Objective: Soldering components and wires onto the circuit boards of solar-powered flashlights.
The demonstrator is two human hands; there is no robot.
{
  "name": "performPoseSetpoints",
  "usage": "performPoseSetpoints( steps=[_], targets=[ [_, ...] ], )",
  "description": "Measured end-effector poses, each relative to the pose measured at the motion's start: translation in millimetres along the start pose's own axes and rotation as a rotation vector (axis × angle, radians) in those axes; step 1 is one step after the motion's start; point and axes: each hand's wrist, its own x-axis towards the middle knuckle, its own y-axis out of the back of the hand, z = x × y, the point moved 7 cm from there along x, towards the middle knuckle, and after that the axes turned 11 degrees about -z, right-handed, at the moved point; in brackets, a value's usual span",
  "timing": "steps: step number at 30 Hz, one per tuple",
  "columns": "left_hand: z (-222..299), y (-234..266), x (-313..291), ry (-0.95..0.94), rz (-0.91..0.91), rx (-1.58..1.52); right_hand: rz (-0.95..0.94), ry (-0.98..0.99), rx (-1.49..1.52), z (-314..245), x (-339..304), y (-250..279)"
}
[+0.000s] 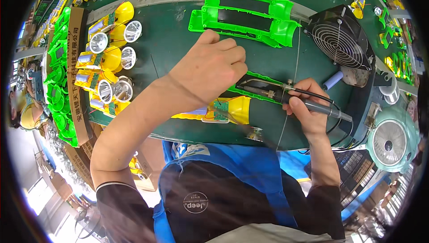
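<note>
My right hand point(308, 104) grips a soldering iron point(319, 107) with a thin metal feed tube and a black cable along it. Its tip end points left, over a green plastic shell point(264, 94) with a dark panel. My left hand point(214, 66) is closed above the left end of this shell. Its fingertips are hidden, so what they pinch cannot be made out. Just below lies a yellow plastic shell point(241, 110) with a circuit board, partly covered by my left forearm. A small silvery reflector point(254, 134) sits near the table's front edge.
Two green shells point(243, 17) lie at the back. Several yellow shells with reflectors point(128, 58) line the left, beside a cardboard box point(77, 77) and stacked green shells point(57, 86). A black fan point(339, 37), a blue cylindrical cell point(333, 80) and a pale green fan point(389, 142) stand right.
</note>
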Motion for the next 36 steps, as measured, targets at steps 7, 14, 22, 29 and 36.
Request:
performPoseSetpoints(
  steps=[7, 14, 22, 29, 36],
  targets=[
    [0, -2, 1, 0.0, 0.006, 0.031, 0.005, 0.072, 0.078, 1, -9, 5],
    [4, 2, 0, -0.023, 0.036, 0.099, 0.099, 0.253, 0.172, 8, -23, 18],
    [2, 3, 4, 0.008, -0.04, 0.033, 0.112, 0.342, 0.224, 20, -29, 22],
    [4, 3, 5, 0.007, -0.104, 0.098, 0.121, 0.341, 0.191, 22, -32, 21],
    [3, 5, 5, -0.012, -0.042, 0.043, 0.131, 0.374, 0.187, 21, -31, 21]
  ],
)
